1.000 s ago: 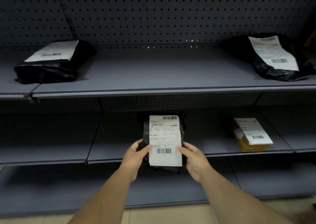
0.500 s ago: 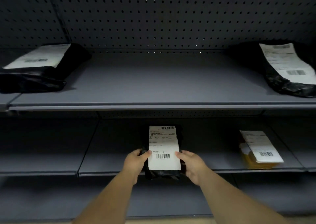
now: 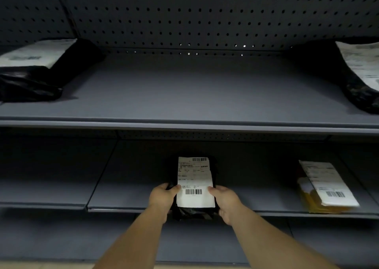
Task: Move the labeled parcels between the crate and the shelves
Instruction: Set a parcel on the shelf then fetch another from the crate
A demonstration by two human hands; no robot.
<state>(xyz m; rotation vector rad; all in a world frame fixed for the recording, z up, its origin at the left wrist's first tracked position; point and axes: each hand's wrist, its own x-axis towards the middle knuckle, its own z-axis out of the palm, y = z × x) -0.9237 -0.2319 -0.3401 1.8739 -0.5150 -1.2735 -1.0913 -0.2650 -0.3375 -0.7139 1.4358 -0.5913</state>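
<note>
A small black parcel (image 3: 194, 212) with a long white barcode label lies on the middle shelf (image 3: 131, 203), its near end over the shelf's front edge. My left hand (image 3: 162, 199) grips its left side, thumb on the label's edge. My right hand (image 3: 226, 202) grips its right side in the same way. On the same shelf, far right, lies a yellow parcel (image 3: 320, 204) under a white label. The upper shelf (image 3: 194, 96) carries a black labeled parcel (image 3: 34, 74) at the far left and another black parcel (image 3: 356, 74) at the far right. No crate is in view.
A dark pegboard wall (image 3: 205, 16) backs the shelving. A lower shelf (image 3: 194, 242) runs under my forearms, with a strip of pale floor (image 3: 86, 265) below it. The upper shelf is bare between its two parcels.
My hands have pushed the small black parcel further in onto the middle shelf. The view has closed in on the shelving and tilted up.
</note>
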